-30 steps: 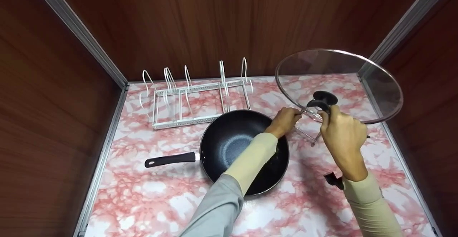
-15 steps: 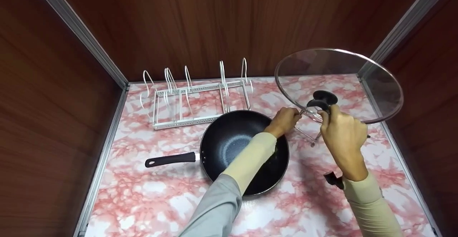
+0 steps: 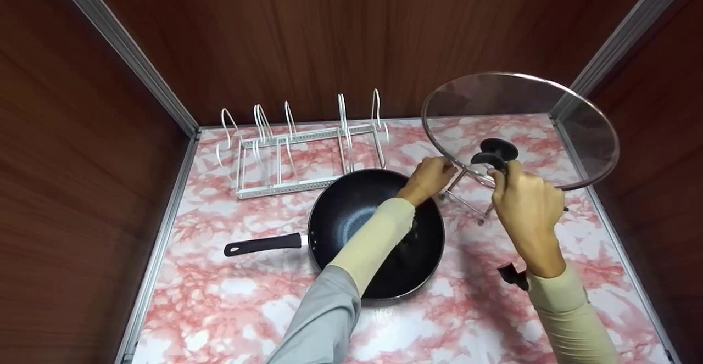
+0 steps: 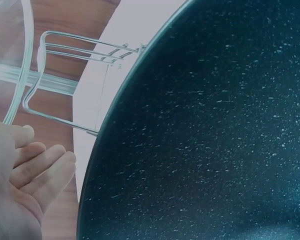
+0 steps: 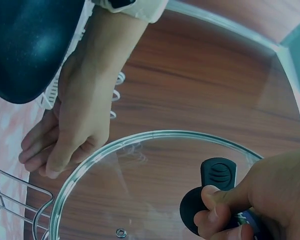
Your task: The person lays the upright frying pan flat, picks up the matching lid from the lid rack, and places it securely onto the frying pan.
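With my right hand point(image 3: 528, 205) I grip the black knob point(image 5: 219, 173) of a large clear glass lid point(image 3: 571, 119). The lid tilts above the table at the right, its rim low over a small metal wire stand point(image 3: 466, 205). Beside the stand and the lid's rim is my left hand point(image 3: 430, 178), its fingers loosely bent with nothing between them. In the left wrist view a gap shows between those fingertips point(image 4: 67, 157) and the wire stand. A black wok point(image 3: 340, 227) sits on the table under my left forearm, its handle point(image 3: 263, 244) pointing left.
Behind the wok, to the left, stands a white wire rack point(image 3: 285, 188) with several upright loops. Brown wood-look panels point(image 3: 329, 40) with metal edge strips enclose the back and sides of the pink-and-white marbled table point(image 3: 219, 309).
My left hand has let go of the wire stand and drawn back slightly to the left. The right hand and the lid stay nearly where they were.
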`<state>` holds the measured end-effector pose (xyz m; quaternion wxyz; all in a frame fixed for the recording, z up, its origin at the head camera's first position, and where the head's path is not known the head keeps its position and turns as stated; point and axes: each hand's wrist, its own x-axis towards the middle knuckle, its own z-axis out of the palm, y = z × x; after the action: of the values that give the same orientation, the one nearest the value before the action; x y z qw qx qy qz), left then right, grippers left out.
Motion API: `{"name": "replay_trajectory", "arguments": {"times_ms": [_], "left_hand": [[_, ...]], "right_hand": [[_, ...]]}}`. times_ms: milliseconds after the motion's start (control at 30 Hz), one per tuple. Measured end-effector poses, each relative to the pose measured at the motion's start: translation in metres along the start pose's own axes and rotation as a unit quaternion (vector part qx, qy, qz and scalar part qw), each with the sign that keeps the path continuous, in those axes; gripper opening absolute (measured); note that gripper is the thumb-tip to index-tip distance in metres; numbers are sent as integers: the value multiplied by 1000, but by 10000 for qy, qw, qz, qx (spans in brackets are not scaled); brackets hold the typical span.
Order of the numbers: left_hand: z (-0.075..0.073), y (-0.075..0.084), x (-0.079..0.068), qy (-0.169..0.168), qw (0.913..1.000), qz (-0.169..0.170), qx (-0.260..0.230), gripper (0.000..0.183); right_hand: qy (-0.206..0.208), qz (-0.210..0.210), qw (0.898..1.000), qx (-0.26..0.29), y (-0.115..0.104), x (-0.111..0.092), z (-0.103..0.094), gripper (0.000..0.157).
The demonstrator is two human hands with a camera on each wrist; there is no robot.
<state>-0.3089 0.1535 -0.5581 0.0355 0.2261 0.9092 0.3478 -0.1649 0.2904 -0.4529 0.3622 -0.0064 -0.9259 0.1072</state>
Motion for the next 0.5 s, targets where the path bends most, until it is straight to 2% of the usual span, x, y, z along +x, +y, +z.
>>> {"name": "replay_trajectory", "arguments": {"times_ms": [233, 500], "left_hand": [[-10, -1, -2, 93, 9998, -112, 104, 23], [-17, -4, -5, 213, 9998, -23, -10, 23]], "right_hand": [[0, 6, 10000, 14, 0, 1, -1, 30], [-77, -16, 10000, 28, -2, 2, -5, 34]]}}
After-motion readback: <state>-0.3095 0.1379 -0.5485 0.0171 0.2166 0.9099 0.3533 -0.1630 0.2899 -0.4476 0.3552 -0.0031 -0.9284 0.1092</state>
